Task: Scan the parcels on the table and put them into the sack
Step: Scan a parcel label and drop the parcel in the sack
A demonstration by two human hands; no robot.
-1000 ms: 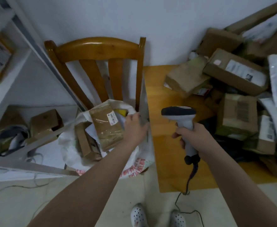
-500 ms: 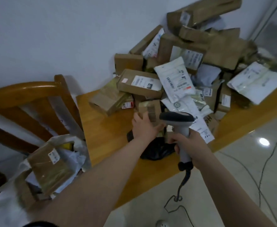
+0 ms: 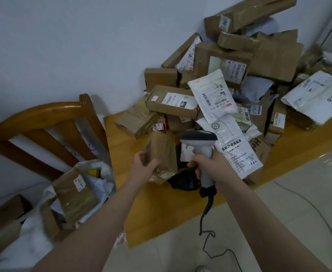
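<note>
My left hand (image 3: pixel 144 166) grips a small brown cardboard parcel (image 3: pixel 162 152) with a barcode label, lifted just above the wooden table (image 3: pixel 157 209). My right hand (image 3: pixel 210 162) holds a grey barcode scanner (image 3: pixel 199 142) by its handle, its head right beside the parcel. A large heap of cardboard boxes and white mailer bags (image 3: pixel 230 91) covers the table's far side against the wall. The white sack (image 3: pixel 43 228) stands open at lower left, with a tape-wrapped brown parcel (image 3: pixel 74 197) and other boxes inside.
A wooden chair (image 3: pixel 49 122) stands behind the sack, left of the table. A black plastic bag (image 3: pixel 184 180) lies on the table under my hands. The scanner's cable (image 3: pixel 206 228) hangs down to the tiled floor, where other cables (image 3: pixel 318 213) run at right.
The view swung from the sack to the table's heap. My left hand left the sack, reached into the heap and lifted a small brown parcel beside the scanner.
</note>
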